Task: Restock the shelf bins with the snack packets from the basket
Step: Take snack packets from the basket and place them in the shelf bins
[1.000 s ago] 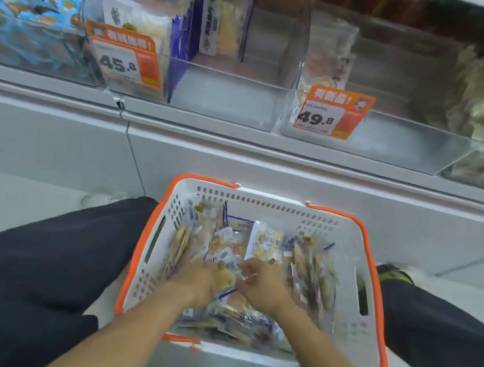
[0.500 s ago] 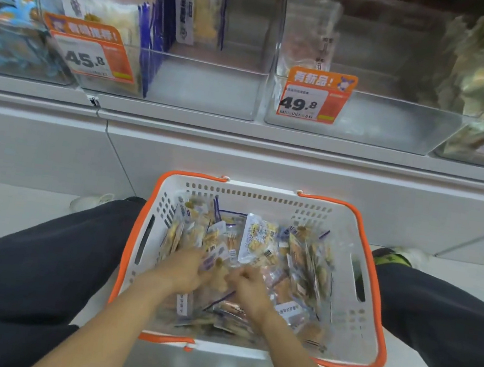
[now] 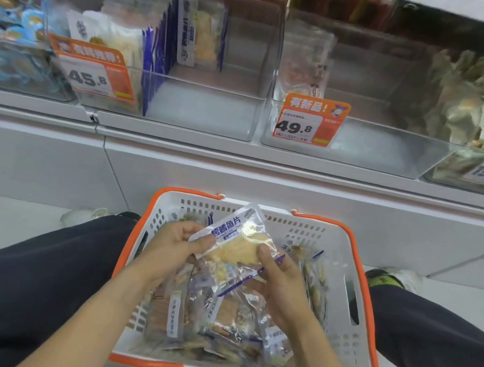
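Both hands lift a clear snack packet (image 3: 235, 238) above the white basket (image 3: 346, 246) at 6 o'clock; the left hand (image 3: 174, 246) pinches its left edge and the right hand (image 3: 279, 276) grips the lower right, likely to read the label. More packets fill the basket. At 11 o'clock, a shelf bin (image 3: 201, 110) holding matching packets stands half empty.

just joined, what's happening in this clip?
A person crouched at a shelf is restocking snacks. Both hands, left hand and right hand, hold one clear snack packet just above the white basket, which is full of similar packets. The clear bin with the 45.8 tag is part filled with upright packets; the 49.8 bin is nearly bare. Nothing has been shelved from this grab yet.
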`<state>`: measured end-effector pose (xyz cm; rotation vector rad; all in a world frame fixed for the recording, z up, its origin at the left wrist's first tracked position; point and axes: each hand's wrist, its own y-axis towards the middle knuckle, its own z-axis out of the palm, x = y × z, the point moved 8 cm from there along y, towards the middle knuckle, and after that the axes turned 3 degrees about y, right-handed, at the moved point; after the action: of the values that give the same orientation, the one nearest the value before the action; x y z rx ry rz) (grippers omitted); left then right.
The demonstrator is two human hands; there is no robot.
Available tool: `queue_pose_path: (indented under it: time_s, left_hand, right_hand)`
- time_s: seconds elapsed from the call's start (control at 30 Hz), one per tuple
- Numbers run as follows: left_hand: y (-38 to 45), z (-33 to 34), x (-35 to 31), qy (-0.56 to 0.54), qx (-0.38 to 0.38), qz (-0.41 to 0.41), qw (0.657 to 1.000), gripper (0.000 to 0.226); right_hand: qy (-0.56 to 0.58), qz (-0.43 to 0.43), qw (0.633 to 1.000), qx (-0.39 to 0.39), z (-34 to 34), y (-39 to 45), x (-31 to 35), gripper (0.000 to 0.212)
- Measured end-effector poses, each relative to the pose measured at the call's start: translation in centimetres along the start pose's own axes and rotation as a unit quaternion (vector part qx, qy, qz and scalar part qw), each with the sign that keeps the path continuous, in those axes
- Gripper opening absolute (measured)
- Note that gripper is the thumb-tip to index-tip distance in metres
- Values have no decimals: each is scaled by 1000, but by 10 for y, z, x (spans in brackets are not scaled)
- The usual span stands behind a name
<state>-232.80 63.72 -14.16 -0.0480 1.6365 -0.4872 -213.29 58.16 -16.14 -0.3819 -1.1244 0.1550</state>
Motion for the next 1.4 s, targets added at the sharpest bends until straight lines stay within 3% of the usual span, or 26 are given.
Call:
queue_pose_path:
  time_s: [0.1,0.23,0.33,0.37,0.43,0.53,0.6,0.67,0.8,0.87,1.1,1.23,1.4]
  left_hand:
    - [-7,-8,-38,1,-28,62,998,19]
    - [-14,-19,-91,61,-128,184,973,6]
    - [-18,-34,-142,120,-198,278,932,8]
    - [-20,-42,-161,164,-227,313,908,2]
    - [-24,-67,-197,255,-310,369,838,19]
    - [-19,-99,-240,405,-413,407,707,42]
    - [4,-117,-246,495,-409,379,667,54]
    - [27,-131,-237,556,-372,342,660,57]
    - [49,-138,-225,611,-333,329,639,45]
    - [52,-141,-228,591,-334,347,647,38]
    - [57,-147,-228,551,-328,391,660,32]
    - [58,-148,-228,541,-334,396,663,31]
    - [59,-148,-227,542,-338,387,665,31]
  right_hand:
    - [-17,-37,999,27,19,-10,32,35]
    - [-45,-139,987,74,61,-26,86,31]
    - [-168,-306,937,-18,96,-32,148,21]
    - [-193,-365,910,-40,110,-35,172,20]
    - [-248,-486,837,-46,144,-38,218,24]
    - [-349,-582,734,-26,190,-17,265,18]
    - [-424,-578,697,-36,215,14,284,16]
    - [-472,-519,710,-53,230,60,290,13]
    - [-446,-305,837,-92,233,169,277,21]
    - [-418,-248,867,-110,238,204,274,26]
    - [-483,-242,828,-151,268,272,272,44]
    - [-534,-229,786,-211,262,283,268,44]
    - [-562,-249,763,-201,267,293,267,38]
